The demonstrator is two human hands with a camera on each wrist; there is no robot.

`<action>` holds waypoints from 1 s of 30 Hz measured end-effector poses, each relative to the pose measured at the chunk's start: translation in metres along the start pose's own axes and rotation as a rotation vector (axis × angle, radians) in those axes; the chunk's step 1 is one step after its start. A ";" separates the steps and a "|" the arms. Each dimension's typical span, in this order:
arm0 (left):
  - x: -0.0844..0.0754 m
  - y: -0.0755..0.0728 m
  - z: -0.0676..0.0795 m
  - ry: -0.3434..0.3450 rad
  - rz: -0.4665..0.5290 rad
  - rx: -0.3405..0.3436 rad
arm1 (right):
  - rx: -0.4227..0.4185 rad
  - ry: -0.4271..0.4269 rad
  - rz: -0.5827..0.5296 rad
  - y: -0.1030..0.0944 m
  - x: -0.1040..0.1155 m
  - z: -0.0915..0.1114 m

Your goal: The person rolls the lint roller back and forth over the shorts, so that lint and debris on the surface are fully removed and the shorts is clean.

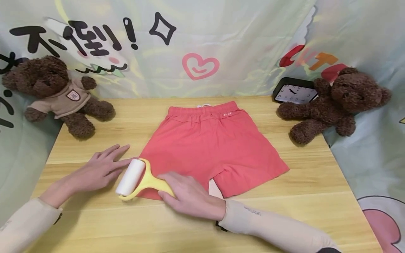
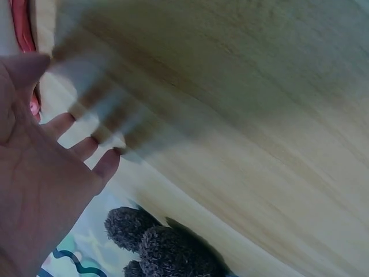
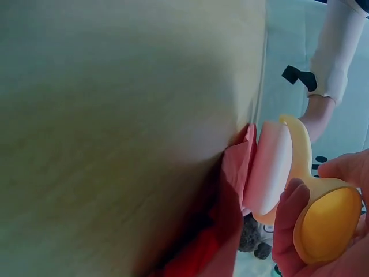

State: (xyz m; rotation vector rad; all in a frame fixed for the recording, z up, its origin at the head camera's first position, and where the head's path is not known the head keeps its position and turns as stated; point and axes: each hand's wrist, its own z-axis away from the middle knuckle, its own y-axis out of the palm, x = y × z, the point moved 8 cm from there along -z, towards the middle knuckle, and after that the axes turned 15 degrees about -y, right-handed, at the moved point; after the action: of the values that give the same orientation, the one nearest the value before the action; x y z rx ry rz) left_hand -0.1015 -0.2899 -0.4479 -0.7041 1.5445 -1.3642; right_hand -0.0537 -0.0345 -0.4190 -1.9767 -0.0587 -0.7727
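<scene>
A pair of coral-red shorts [image 1: 202, 147] lies spread on the wooden table [image 1: 284, 218], waistband toward the back wall. My right hand [image 1: 190, 195] grips the yellow handle of a lint roller [image 1: 130, 177]. Its white cylinder is at the shorts' left leg, partly past the outer edge. In the right wrist view the fingers of the right hand [image 3: 291, 222] curl round the handle of the roller [image 3: 271, 167], close to the red cloth [image 3: 230, 190]. My left hand [image 1: 98, 170] has its fingers extended beside the roller, near the leg edge. The left wrist view shows that hand [image 2: 46, 167] holding nothing.
A brown teddy bear in a beige top [image 1: 72, 98] sits at the back left. Another brown teddy bear [image 1: 332, 105] leans at the back right beside a black-framed clock [image 1: 294, 93]. Printed cloth [image 1: 240, 49] hangs round the table's back and sides.
</scene>
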 end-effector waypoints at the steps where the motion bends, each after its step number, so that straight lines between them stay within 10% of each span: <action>1: 0.000 0.000 0.000 0.012 -0.013 -0.018 | 0.004 0.000 0.005 0.001 0.000 -0.001; 10: 0.000 0.000 -0.001 -0.009 -0.032 -0.040 | 0.032 -0.059 0.030 0.006 0.001 -0.004; 30: -0.007 -0.002 -0.005 -0.171 -0.043 0.154 | 0.089 -0.071 -0.023 -0.020 -0.005 0.021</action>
State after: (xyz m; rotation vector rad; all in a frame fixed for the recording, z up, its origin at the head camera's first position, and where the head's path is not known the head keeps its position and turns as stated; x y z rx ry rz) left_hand -0.1034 -0.2825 -0.4442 -0.7412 1.2822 -1.4005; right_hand -0.0539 -0.0060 -0.4130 -1.9215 -0.1561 -0.7031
